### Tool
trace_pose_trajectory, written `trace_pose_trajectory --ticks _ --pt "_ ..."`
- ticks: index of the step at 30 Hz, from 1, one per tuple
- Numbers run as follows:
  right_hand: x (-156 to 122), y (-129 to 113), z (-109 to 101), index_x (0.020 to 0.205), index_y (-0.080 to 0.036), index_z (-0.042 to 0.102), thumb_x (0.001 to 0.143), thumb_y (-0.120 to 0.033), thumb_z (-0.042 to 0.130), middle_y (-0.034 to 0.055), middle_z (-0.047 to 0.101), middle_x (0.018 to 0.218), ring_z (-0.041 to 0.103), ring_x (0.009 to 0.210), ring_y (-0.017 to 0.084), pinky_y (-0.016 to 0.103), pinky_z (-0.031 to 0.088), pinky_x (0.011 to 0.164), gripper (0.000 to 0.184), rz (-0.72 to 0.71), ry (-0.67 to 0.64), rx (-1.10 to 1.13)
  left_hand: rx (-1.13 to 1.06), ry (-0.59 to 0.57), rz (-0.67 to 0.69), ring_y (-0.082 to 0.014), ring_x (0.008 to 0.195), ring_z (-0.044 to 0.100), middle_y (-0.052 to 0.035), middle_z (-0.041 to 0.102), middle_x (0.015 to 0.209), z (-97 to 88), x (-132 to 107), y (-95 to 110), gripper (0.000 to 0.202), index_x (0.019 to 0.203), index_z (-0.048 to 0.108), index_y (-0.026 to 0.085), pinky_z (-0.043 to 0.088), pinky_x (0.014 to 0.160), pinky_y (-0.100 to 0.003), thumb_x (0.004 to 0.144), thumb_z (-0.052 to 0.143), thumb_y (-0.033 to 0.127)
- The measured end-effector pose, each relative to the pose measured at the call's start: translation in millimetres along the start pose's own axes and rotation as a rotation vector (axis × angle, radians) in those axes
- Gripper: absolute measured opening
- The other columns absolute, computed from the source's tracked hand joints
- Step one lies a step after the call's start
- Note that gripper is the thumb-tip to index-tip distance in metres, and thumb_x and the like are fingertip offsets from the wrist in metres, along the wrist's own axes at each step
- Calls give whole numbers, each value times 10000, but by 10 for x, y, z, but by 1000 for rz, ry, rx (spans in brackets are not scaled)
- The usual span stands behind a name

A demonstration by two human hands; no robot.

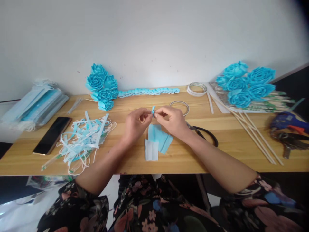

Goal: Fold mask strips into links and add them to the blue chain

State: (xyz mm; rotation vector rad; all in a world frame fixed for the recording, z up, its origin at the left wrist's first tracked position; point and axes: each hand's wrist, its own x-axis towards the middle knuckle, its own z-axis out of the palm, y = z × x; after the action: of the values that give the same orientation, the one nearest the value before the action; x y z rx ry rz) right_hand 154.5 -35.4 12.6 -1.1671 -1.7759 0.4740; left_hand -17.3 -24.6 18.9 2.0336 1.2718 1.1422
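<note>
Centrally over the wooden table (178, 162), the left hand (136, 123) and right hand (172, 120) meet just beyond the flat blue piece (163, 141), both equally near, thumbs and fingers pinched on a small blue strip (153, 110). Between those pinches, the strip's long axis runs roughly crosswise, its tip pointing away from the flat blue piece.

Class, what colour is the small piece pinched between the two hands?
The small piece is bright blue, seen best in the head view.
</note>
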Motion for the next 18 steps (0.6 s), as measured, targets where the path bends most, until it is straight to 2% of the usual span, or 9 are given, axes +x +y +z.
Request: trace_pose_trajectory --ticks 9,15,18 --pt "1 -10 -4 748 -212 643 821 -191 572 20 696 745 616 698 162 288 446 674 103 21 -8 14 8 -23 -27 -140 678 562 -21 700 761 -4 1 -1 160 833 697 190 444 682 -266 832 547 247" --pt "-2 -22 -1 754 -217 648 820 -212 577 19 700 748 618 703 165 286 452 668 97 58 -18 47 -15 -27 -44 -146 697 567 -22 700 768 -6 -1 -1 169 820 692 190 445 689 -268 835 544 270" --pt "0 -23 0 743 -216 646 815 -220 581 19 692 740 607 699 164 283 448 661 98 67 -26 50 -4 -23 -51 -145 686 555 -19 680 734 -1 -4 -7 169 755 667 188 439 685 -269 832 548 281"
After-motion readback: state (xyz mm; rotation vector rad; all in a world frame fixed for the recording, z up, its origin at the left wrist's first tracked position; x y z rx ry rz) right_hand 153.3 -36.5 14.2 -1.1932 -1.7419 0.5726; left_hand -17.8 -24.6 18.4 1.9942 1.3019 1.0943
